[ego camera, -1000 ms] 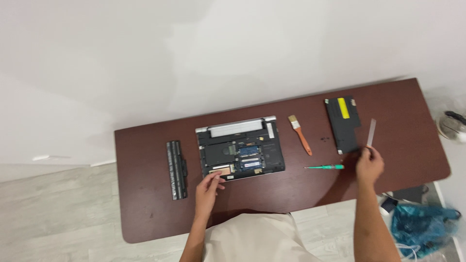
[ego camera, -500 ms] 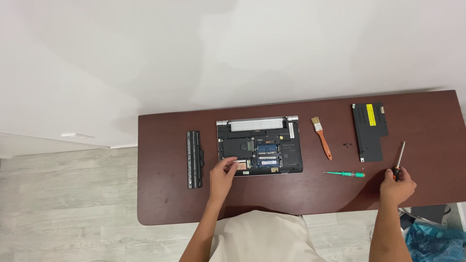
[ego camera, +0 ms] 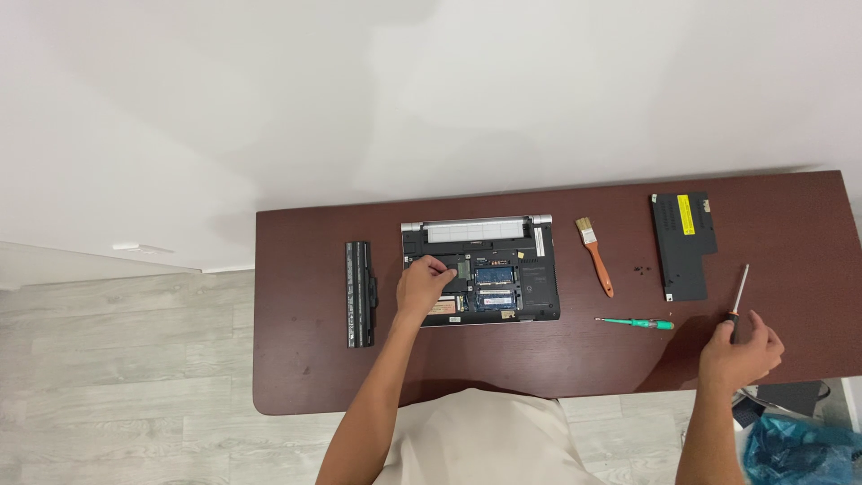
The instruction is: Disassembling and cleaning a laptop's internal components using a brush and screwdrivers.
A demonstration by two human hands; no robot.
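An upturned laptop [ego camera: 503, 269] with its bottom cover off lies on the dark brown table [ego camera: 557, 359], its circuit boards showing. My left hand [ego camera: 425, 280] rests on the laptop's left side, fingers curled on the inner parts. My right hand [ego camera: 741, 352] grips a long screwdriver [ego camera: 738, 296] by its handle near the table's front right, its shaft pointing away from me. A small green screwdriver [ego camera: 637, 322] lies between the laptop and my right hand.
A black battery bar [ego camera: 360, 293] lies left of the laptop. An orange-handled brush [ego camera: 594, 255], some tiny screws [ego camera: 642, 268] and a black cover panel [ego camera: 684, 242] lie to the right. A blue bag [ego camera: 799, 449] sits on the floor at the right.
The view has shifted, so the table sits further right and lower. My left hand moved up onto the laptop's inner parts. My right hand picked up the long screwdriver and drew it toward me.
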